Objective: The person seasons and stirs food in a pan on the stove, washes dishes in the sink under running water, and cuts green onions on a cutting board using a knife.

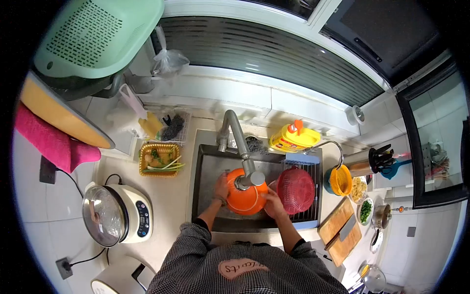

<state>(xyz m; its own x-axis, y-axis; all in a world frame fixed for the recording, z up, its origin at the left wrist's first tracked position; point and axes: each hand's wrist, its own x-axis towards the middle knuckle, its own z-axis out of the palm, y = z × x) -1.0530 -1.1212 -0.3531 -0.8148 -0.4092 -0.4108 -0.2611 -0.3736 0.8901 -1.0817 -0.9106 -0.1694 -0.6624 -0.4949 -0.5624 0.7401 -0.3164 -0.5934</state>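
An orange bowl (245,202) is held in the sink (208,171), under the grey faucet (236,134), whose head hides part of it. My left hand (222,187) grips its left side, fingers against the rim. On the other side, my right hand (274,203) holds the bowl's right edge. Just right of that hand, a red colander (295,191) rests on the rack over the sink's right part.
Behind the sink stands a yellow bottle (294,137). To the right are a yellow basket (340,180) and a cutting board (338,237) with a cleaver (348,227). On the left sit a woven basket (159,160) with scallions and an electric cooker (117,214).
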